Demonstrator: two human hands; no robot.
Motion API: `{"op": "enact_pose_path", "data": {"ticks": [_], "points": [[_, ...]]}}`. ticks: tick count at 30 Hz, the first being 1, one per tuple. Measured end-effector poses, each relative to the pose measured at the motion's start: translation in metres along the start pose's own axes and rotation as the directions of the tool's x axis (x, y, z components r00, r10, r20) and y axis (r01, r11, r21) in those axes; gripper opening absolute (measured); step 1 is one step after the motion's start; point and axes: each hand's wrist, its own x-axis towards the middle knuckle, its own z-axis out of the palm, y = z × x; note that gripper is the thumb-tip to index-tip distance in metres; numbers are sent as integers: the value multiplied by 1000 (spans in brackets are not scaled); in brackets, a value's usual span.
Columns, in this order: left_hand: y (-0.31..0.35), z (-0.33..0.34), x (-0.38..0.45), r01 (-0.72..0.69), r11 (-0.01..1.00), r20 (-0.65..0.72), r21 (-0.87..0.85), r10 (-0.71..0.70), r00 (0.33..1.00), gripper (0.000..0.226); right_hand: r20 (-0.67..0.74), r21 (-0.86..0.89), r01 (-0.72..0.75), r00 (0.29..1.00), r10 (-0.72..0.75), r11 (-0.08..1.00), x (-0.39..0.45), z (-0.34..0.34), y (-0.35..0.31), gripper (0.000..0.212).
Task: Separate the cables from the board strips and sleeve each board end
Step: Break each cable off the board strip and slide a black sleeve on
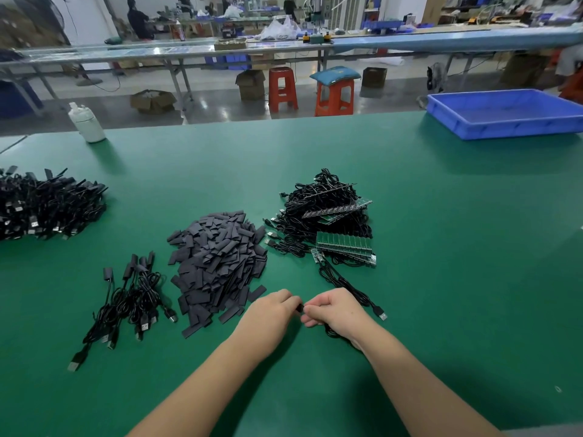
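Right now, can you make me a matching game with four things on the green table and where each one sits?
Things:
1. blue tray
2. white bottle
3. pile of dark sleeves
4. green board strips

Places:
A. far left edge of the table
B. middle, just past the left hand
C. far right corner
D. on the cable heap right of the middle

Pairs: 1-C, 2-A, 3-B, 4-D
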Motion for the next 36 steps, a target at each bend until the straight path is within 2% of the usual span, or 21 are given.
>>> {"op": "enact_pose_path", "data": {"ticks": [4,7,8,9,10,11,12,13,15,17,20,22,24,26,28,30,33,34,36], "points": [[-1,-5,5,-16,997,-63,-82,11,998,47,55,76,2,998,-7,997,-3,0,-7,10],[8,-12,7,83,950,-155,-300,-135,979,58,46,187,29,998,-38,982,-5,1,-14,8],[11,-14,8,147,896,-179,-419,-240,954,62,34,228,41,998,-50,973,-5,1,-17,9],[14,-16,8,227,791,-154,-568,-373,915,65,22,268,54,998,-62,962,-5,1,-20,11],[18,-18,8,303,632,-69,-713,-493,867,63,9,311,66,997,-72,948,-5,1,-24,12],[20,-20,7,354,463,48,-813,-553,832,53,-7,356,75,997,-78,931,-6,1,-28,15],[23,-19,6,383,338,151,-860,-549,822,39,-24,407,81,997,-78,910,-5,1,-33,20],[25,-19,3,399,276,216,-874,-514,830,26,-45,465,85,996,-72,881,-5,3,-38,26],[31,-16,-3,385,199,270,-901,-436,858,15,-90,585,107,994,-67,804,-6,7,-49,32],[33,-14,-6,365,131,281,-922,-422,862,11,-127,623,135,989,-70,770,-6,11,-58,32],[32,-18,-7,346,127,260,-929,-440,860,9,-151,595,164,984,-91,787,-5,16,-64,26],[27,-24,-8,334,131,244,-934,-448,860,9,-174,494,194,977,-122,847,-3,16,-64,25],[17,-35,-12,339,145,234,-929,-480,845,10,-239,252,235,955,-175,939,1,11,-59,27],[-1,-48,-19,384,200,219,-901,-555,802,11,-346,-132,199,909,-233,971,6,0,-48,25],[-30,-62,-28,461,263,190,-847,-660,727,13,-399,-487,47,876,-270,872,9,-16,-33,31],[-66,-75,-40,564,350,109,-748,-773,624,17,-336,-671,-66,915,-223,739,10,-28,-15,45],[-123,-90,-58,721,457,-59,-522,-862,504,29,-149,-817,-47,980,-132,575,8,-33,5,58],[-140,-92,-64,774,475,-103,-418,-872,479,34,-120,-840,-28,984,-135,542,7,-33,9,57],[-165,-92,-74,860,468,-143,-202,-883,447,39,-134,-840,-11,973,-188,543,6,-32,11,47]]}}
